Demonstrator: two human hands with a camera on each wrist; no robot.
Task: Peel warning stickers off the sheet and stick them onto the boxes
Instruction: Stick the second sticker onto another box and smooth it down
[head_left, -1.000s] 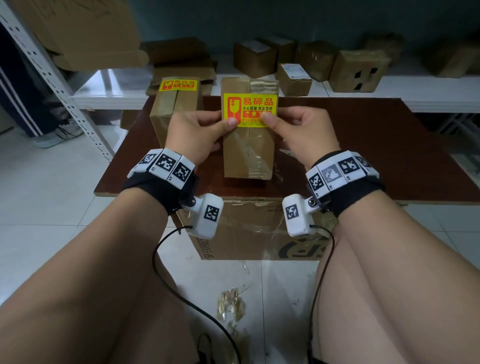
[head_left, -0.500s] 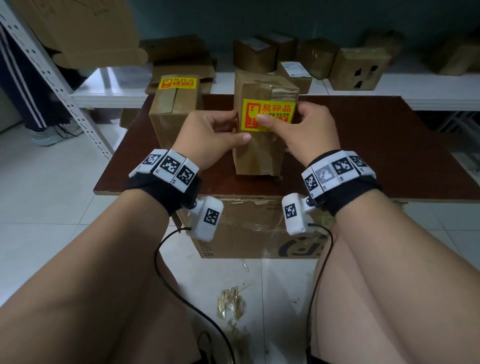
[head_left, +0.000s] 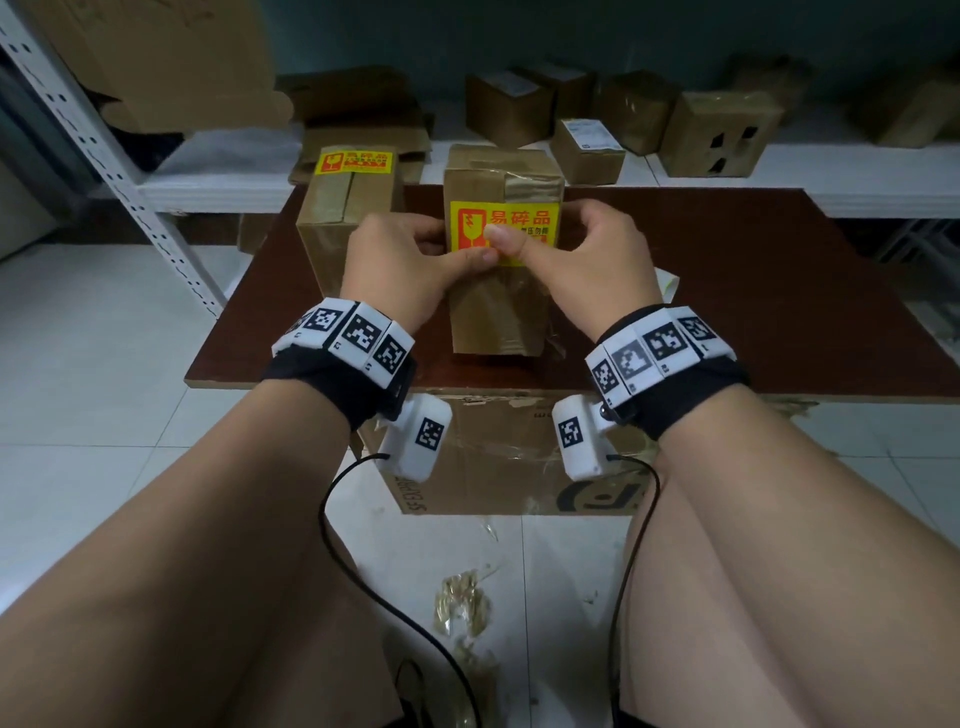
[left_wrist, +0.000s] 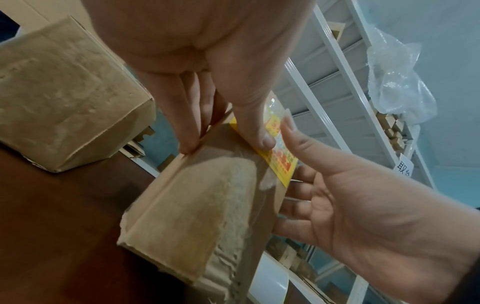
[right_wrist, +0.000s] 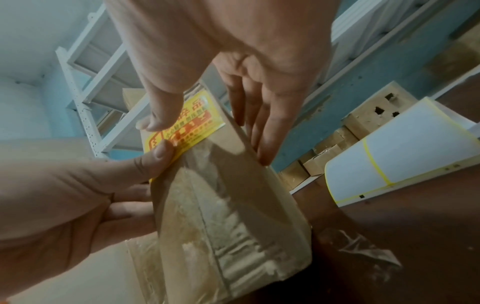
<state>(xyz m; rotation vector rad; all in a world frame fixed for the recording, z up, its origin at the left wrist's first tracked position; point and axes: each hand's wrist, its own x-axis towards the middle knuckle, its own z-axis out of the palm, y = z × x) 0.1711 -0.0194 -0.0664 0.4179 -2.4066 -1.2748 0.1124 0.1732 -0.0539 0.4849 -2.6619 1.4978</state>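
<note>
A tall brown box (head_left: 498, 312) stands upright on the dark table (head_left: 779, 291), with a yellow warning sticker (head_left: 514, 221) on its front face. My left hand (head_left: 441, 254) grips the box's left edge, fingers along the side and thumb on the sticker's lower part. My right hand (head_left: 550, 244) grips the right edge the same way, its thumb on the sticker beside the left thumb. The left wrist view shows the left hand (left_wrist: 223, 127) on the box (left_wrist: 192, 216) and the sticker (left_wrist: 280, 164). The right wrist view shows the right hand (right_wrist: 207, 131) on the sticker (right_wrist: 192, 123). A white sticker sheet (right_wrist: 405, 152) lies right of the box.
A second box (head_left: 348, 218) with a yellow sticker (head_left: 355, 161) stands just left of the held one. Several small boxes (head_left: 717, 132) sit on the white shelf behind. A large carton (head_left: 498, 457) is under the table's front edge. A white rack post (head_left: 104, 150) rises at left.
The box, turned at an angle half a second ago, faces me squarely again. Both thumbs have slid from the sticker's outer edges to meet at its lower middle.
</note>
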